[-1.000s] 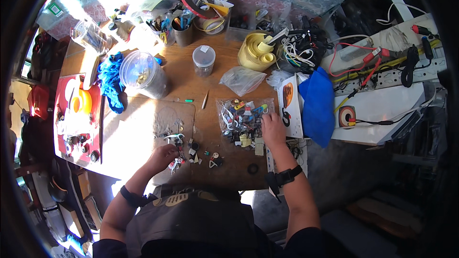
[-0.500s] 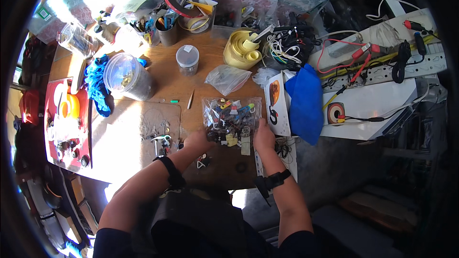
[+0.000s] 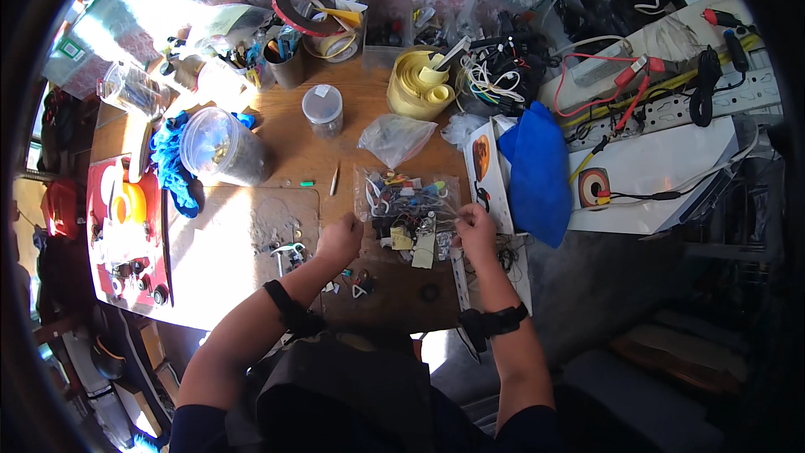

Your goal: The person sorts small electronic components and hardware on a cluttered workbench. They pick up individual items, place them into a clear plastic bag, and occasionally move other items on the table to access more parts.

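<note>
A clear plastic bag full of small mixed parts lies on the wooden table in front of me. Its near side spreads open over dark parts and pale yellow pieces. My left hand is closed at the bag's left edge, the fingertips partly hidden by the hand itself. On the other side, my right hand pinches the right edge between thumb and fingers. A few loose bits, among them a small white-and-dark piece, lie nearer to me, below the bag.
Left of the bag, a transparent mat holds small parts. Farther back stand a lidded jar, a large clear tub beside blue gloves, and a yellow roll. A white box and blue cloth border the right.
My left hand has drawn back slightly from the bag's middle toward its left edge, and my right hand has shifted a little right. The parts inside have slid and settled differently.
</note>
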A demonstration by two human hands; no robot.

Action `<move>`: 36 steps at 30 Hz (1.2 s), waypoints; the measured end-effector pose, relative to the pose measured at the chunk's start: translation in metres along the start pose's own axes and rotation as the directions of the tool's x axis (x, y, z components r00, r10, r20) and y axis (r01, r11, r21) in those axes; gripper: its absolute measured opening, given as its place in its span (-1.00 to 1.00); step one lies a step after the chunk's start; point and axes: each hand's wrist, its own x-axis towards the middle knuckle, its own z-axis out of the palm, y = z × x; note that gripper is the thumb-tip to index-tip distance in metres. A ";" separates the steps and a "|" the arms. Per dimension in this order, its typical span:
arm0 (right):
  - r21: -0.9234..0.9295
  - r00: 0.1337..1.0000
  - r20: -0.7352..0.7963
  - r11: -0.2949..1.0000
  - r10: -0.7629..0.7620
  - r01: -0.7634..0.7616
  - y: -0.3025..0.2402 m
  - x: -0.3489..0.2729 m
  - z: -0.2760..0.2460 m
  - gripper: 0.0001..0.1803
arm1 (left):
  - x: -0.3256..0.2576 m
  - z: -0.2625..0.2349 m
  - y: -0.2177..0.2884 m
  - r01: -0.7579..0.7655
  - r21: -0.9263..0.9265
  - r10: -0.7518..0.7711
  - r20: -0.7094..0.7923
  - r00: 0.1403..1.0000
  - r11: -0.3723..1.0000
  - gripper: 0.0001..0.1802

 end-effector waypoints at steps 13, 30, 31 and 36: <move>-0.156 0.997 -0.073 0.988 -0.023 0.011 -0.074 -0.028 -0.004 -0.93 | -0.047 -0.054 0.044 -0.307 0.301 0.362 -0.146 0.921 0.903 -0.67; -0.368 0.921 -0.067 0.868 -0.383 0.334 -0.055 -0.046 0.005 -0.86 | -0.018 -0.054 0.033 -0.346 0.271 0.398 -0.166 0.902 0.898 -0.67; -0.293 0.908 -0.087 0.882 -0.409 0.369 -0.052 -0.046 0.005 -0.87 | -0.017 -0.054 0.033 -0.324 0.231 0.364 -0.155 0.918 0.917 -0.67; 0.051 0.994 -0.082 0.996 -0.074 0.079 -0.049 -0.068 0.010 -0.89 | -0.035 -0.057 0.043 -0.334 -0.023 0.331 -0.078 0.940 0.942 -0.68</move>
